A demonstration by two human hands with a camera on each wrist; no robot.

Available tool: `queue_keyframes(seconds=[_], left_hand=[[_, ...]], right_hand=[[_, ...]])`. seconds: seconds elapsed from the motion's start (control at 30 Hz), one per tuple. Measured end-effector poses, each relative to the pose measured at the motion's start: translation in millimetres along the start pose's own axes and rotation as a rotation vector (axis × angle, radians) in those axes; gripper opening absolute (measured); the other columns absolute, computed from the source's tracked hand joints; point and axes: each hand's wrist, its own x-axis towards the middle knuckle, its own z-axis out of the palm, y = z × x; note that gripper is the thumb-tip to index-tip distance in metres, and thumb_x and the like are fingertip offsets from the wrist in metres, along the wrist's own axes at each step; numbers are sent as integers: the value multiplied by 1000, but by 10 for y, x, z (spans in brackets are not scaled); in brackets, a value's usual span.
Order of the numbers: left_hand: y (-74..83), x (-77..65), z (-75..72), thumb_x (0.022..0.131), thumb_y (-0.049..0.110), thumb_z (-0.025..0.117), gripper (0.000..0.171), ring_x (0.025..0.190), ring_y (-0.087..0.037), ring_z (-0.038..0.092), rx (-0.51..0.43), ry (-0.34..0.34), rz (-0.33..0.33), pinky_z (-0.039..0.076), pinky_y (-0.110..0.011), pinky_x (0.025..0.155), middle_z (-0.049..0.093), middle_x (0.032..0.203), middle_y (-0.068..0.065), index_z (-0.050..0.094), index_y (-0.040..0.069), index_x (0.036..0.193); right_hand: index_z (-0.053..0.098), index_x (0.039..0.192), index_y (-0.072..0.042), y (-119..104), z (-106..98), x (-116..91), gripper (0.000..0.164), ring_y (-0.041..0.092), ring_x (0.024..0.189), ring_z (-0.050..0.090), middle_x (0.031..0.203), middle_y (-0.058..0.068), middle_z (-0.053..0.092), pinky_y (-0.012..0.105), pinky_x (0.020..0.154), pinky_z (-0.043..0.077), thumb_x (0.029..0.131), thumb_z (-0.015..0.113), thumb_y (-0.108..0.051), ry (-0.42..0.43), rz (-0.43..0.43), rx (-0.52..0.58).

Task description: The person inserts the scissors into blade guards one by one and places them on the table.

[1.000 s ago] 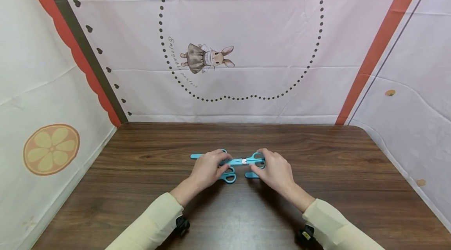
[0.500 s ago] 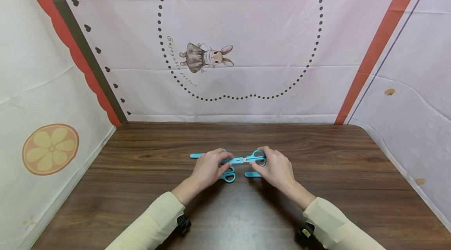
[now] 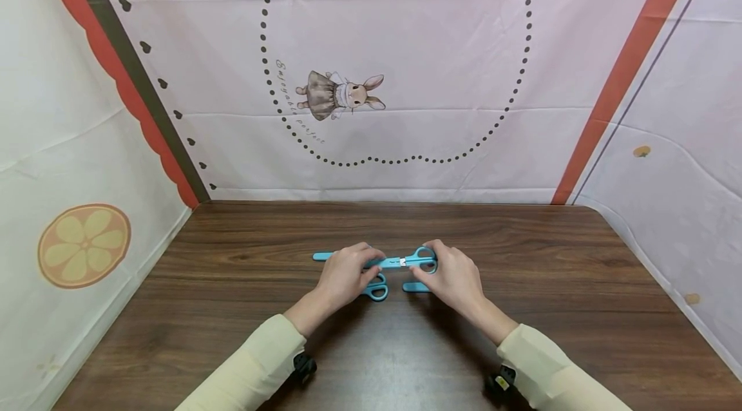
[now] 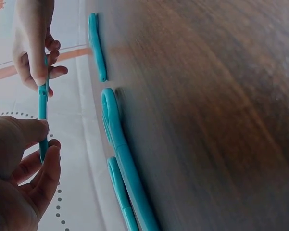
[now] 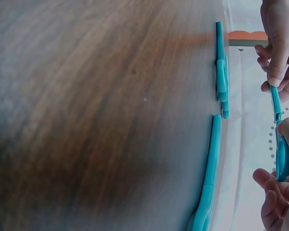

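Both hands hold one pair of light-blue scissors point(image 3: 393, 263) level above the table, handles to the right. My left hand point(image 3: 346, 274) pinches the blue-covered blade end between thumb and fingers. At the finger loops, my right hand point(image 3: 455, 277) grips the other end. A short silvery strip shows near the middle of the scissors. In the left wrist view the held scissors point(image 4: 43, 108) are seen edge-on, clear of the tabletop. Under the left hand lie other blue scissors point(image 3: 378, 288), partly hidden by it. Another blue pair point(image 3: 416, 287) lies below the right hand, its handles hidden.
A blue tip point(image 3: 322, 256) of a further pair sticks out left of the left hand. The brown wood-grain table point(image 3: 261, 230) meets a printed white cloth point(image 3: 440, 76) at the back, with cloth on both sides too.
The held scissors and the right hand have risen very slightly. Both grips stay the same, and the scissors on the table have not moved.
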Motion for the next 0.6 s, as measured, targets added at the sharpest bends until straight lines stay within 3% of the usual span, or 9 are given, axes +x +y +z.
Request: queue_keyframes(seconds=[0.6], left_hand=[[0, 2, -1, 82, 20, 70, 18, 63, -6, 57, 4, 8, 9, 43, -20, 53, 65, 92, 5, 70, 19, 100]], right_hand=[[63, 102, -10, -13, 23, 17, 43, 9, 55, 52, 70, 1, 64, 24, 46, 39, 71, 76, -37, 11, -14, 19]])
